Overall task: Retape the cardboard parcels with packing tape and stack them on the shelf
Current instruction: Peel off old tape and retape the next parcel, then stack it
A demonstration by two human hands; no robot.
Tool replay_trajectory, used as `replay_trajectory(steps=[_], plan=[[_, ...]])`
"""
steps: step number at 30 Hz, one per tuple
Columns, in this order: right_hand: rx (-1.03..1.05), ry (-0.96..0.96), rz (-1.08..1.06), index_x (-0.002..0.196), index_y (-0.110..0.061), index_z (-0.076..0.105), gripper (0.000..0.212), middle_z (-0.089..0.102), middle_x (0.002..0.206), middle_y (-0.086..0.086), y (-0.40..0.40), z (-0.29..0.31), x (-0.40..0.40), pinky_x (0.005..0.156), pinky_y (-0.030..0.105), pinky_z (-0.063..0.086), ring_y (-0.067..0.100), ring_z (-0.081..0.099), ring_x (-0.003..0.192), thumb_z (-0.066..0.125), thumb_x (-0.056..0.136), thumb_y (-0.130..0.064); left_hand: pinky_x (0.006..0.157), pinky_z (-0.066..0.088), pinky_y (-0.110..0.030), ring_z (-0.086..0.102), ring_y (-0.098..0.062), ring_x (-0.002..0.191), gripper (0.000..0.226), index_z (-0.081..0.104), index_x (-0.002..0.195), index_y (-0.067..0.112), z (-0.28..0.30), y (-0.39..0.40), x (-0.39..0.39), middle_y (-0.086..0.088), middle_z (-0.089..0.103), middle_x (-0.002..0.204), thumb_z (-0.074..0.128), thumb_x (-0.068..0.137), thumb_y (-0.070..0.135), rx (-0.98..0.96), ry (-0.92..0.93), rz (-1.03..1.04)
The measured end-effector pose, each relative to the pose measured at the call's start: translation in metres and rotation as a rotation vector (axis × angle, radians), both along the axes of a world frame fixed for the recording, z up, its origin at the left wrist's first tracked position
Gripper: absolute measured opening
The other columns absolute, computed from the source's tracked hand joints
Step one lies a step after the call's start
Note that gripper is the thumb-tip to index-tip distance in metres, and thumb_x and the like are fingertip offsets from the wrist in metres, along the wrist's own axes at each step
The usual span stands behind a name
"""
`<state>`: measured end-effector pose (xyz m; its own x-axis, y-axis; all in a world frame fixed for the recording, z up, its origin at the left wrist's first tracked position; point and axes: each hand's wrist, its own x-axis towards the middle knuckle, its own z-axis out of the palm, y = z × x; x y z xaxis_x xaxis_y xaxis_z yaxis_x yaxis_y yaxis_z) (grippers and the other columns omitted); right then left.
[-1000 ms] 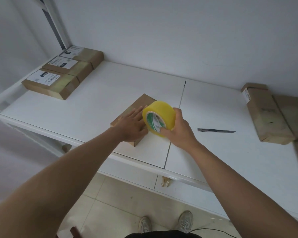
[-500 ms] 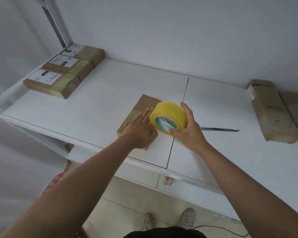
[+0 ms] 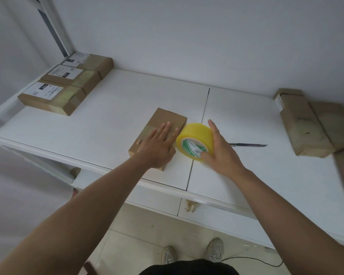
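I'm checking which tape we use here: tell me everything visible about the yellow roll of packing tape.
The yellow roll of packing tape is a wide, glossy ring with a green-and-white label on its core. It stands on edge on the white tabletop, against the brown cardboard parcel. The right hand grips it, thumb on the label.

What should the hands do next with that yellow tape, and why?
Probably draw the yellow tape roll further along the parcel to lay the strip. The right hand grips the roll right beside the parcel, and the left hand presses flat on top, steadying it. The knife lies untouched, so cutting likely comes later.
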<state>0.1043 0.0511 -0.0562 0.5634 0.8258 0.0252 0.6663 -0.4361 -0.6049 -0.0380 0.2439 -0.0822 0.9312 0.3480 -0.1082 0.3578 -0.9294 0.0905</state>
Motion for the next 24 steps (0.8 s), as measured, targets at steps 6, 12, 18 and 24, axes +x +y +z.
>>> replay_trajectory(steps=[6,12,18,24], plan=[[-0.009,-0.014,-0.013,0.158,-0.031,0.001,0.093,0.039,0.148,0.009,0.01,-0.009,-0.006,0.089,0.041,0.048,0.031,0.052,0.122,0.065,0.091,-0.034,0.124,-0.006,-0.036,-0.013,-0.022,0.153,0.061,-0.008,0.157,0.006,0.005,-0.009,0.003,-0.011,-0.012,0.166,0.019,0.107,0.03,0.062,0.024,-0.039],[0.007,0.0,-0.012,0.157,-0.029,0.006,0.089,0.037,0.15,0.008,0.008,-0.012,-0.009,0.09,0.04,0.047,0.029,0.051,0.123,0.065,0.092,-0.031,0.122,-0.009,-0.031,-0.011,-0.02,0.153,0.089,-0.002,0.157,0.004,0.004,-0.013,-0.01,-0.011,-0.008,0.166,-0.002,0.087,0.06,-0.017,0.001,-0.051],[0.036,0.067,-0.041,0.156,-0.03,0.011,0.085,0.041,0.146,0.006,0.002,-0.016,-0.005,0.087,0.036,0.047,0.027,0.053,0.119,0.065,0.09,-0.023,0.123,-0.008,-0.037,-0.019,-0.026,0.151,0.087,-0.01,0.157,0.007,0.002,-0.016,-0.01,-0.013,-0.018,0.164,0.038,0.098,0.048,-0.009,0.021,0.006],[0.083,0.16,-0.096,0.154,-0.033,0.012,0.086,0.047,0.139,0.004,-0.007,-0.019,-0.002,0.083,0.03,0.044,0.02,0.054,0.108,0.066,0.089,-0.017,0.124,-0.006,-0.038,-0.017,-0.027,0.152,0.075,-0.01,0.157,0.007,0.002,-0.02,-0.005,-0.015,-0.017,0.164,0.034,0.101,0.03,-0.003,0.02,0.062]])
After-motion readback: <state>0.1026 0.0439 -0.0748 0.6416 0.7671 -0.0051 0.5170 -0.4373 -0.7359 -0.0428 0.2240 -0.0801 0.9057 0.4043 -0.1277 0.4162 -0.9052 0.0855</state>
